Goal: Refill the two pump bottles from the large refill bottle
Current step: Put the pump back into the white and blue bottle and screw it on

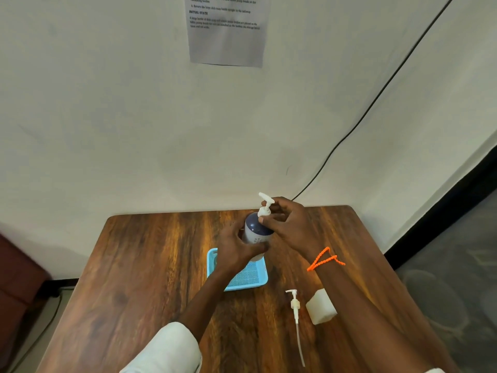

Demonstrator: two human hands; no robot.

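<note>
Two hands on pump bottle: left hand grips body, right hand pinches pump head collar. Advice: steady body, twist collar squarely, avoid cross-threading.

Soft, even indoor light fills the scene, moderately bright. A warm glare streaks the desk just beside the hands. Shadows are faint and diffuse. Wide-angle distortion bends the edges, and the printed sheet on the wall well beyond the hands is blurred, barely legible.
</note>
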